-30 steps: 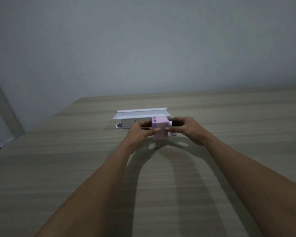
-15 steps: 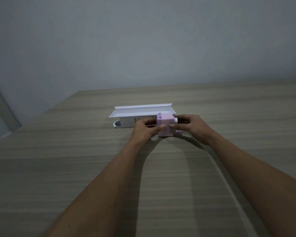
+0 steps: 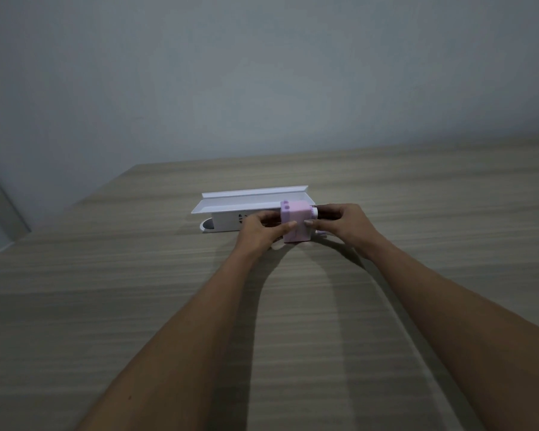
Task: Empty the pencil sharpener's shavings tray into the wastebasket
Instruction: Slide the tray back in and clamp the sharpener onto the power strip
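On the wide wooden table (image 3: 137, 306), which fills the lower half of the view and meets a plain grey wall (image 3: 262, 73) at its far edge, everything sits in one small cluster near the middle. Two bare forearms reach in from the bottom corners and converge there, throwing a curved shadow on the wood between them.

The largest thing in the cluster is a long white box (image 3: 227, 220) with a shallow lid or ledge (image 3: 249, 197) running along its top; it lies crosswise, and dark marks show on its front face, too small to read. A rounded white piece juts from its left end at table level.

Just in front of the box's right end stands the pink sharpener (image 3: 296, 223), upright on the table, with a small white knob (image 3: 314, 212) sticking out to its right. The left hand (image 3: 259, 233) grips its left side, thumb on the near face. The right hand (image 3: 344, 223) grips the right side, thumb on the same face, fingers curled behind the knob. The two thumbs nearly meet. The shavings tray cannot be made out as separate from the body.
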`<action>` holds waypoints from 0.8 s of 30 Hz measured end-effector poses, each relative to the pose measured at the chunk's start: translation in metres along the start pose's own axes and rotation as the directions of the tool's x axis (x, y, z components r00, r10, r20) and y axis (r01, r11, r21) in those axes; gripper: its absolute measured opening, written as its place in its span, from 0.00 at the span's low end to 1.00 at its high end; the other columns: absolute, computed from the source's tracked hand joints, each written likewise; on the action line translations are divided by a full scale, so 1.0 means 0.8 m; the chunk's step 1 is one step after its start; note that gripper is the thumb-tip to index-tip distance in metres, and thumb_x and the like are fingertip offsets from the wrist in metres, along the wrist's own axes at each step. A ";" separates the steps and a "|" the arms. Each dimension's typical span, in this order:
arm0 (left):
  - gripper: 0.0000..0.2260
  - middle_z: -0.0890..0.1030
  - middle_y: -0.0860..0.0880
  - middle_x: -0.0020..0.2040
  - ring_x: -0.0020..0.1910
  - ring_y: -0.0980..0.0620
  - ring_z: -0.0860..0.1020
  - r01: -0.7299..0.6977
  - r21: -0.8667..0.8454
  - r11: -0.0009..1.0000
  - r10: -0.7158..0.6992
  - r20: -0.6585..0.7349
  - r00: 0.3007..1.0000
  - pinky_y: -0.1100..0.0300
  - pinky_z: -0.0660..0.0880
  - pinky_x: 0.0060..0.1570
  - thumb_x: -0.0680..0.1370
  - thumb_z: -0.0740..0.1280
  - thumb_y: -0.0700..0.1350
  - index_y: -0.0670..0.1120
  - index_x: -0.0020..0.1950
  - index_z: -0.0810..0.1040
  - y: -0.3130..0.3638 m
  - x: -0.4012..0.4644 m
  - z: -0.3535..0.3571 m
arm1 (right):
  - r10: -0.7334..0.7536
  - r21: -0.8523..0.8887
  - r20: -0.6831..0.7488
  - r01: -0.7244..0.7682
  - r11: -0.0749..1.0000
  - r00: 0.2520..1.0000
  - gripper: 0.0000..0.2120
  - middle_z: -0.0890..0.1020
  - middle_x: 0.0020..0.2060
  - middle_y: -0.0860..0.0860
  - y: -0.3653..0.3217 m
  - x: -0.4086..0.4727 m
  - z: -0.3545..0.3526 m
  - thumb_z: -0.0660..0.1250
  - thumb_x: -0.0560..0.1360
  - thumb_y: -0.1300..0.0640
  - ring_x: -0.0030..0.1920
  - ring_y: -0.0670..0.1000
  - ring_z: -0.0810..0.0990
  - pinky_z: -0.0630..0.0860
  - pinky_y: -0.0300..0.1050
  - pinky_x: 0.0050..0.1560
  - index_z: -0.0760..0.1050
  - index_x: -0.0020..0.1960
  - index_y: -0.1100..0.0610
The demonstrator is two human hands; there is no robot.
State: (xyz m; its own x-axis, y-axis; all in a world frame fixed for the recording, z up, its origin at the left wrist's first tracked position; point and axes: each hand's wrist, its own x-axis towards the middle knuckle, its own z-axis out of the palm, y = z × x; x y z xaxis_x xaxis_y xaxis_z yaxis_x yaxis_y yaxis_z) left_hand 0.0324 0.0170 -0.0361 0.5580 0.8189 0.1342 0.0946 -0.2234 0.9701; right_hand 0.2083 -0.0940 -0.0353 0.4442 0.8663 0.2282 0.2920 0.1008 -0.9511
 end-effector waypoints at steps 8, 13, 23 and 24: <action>0.28 0.80 0.43 0.61 0.60 0.45 0.80 0.038 0.172 0.984 -0.028 -0.061 0.998 0.51 0.77 0.64 0.71 0.79 0.44 0.37 0.68 0.76 0.021 -0.042 -0.024 | 0.026 -0.131 -0.218 -0.056 0.990 0.976 0.35 0.84 0.59 0.55 -0.030 -0.054 -0.010 0.80 0.67 0.47 0.59 0.50 0.82 0.77 0.48 0.65 0.77 0.68 0.65; 0.22 0.81 0.41 0.62 0.61 0.45 0.80 -0.090 0.384 0.919 0.125 -0.068 0.990 0.48 0.77 0.63 0.77 0.72 0.47 0.38 0.68 0.77 0.026 -0.110 -0.037 | -0.025 -0.243 -0.213 -0.028 0.970 0.977 0.27 0.83 0.61 0.55 -0.041 -0.120 0.003 0.71 0.77 0.47 0.58 0.50 0.80 0.76 0.28 0.48 0.77 0.68 0.63; 0.27 0.73 0.43 0.71 0.68 0.42 0.75 -0.062 0.787 0.613 0.204 -0.082 0.975 0.48 0.68 0.69 0.79 0.64 0.57 0.45 0.74 0.73 0.022 -0.228 -0.050 | -0.058 -0.820 -0.026 0.012 0.572 0.998 0.26 0.71 0.75 0.56 -0.027 -0.226 0.019 0.61 0.80 0.41 0.74 0.55 0.72 0.67 0.52 0.71 0.76 0.68 0.60; 0.28 0.72 0.43 0.72 0.70 0.42 0.73 -0.041 0.802 0.596 0.166 -0.073 0.983 0.47 0.67 0.71 0.78 0.63 0.59 0.46 0.75 0.71 0.017 -0.238 -0.051 | -0.037 -0.837 -0.026 -0.002 0.547 0.999 0.26 0.70 0.76 0.56 -0.028 -0.237 0.021 0.60 0.81 0.41 0.75 0.55 0.70 0.65 0.52 0.70 0.76 0.68 0.59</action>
State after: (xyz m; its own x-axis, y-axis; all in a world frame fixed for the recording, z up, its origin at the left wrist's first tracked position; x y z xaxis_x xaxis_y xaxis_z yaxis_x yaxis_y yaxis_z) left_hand -0.1063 -0.1201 -0.0399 0.5040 0.8071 0.3076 0.6950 -0.5904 0.4104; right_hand 0.1033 -0.2518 -0.0609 0.4555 0.8488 0.2683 0.8679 -0.3564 -0.3460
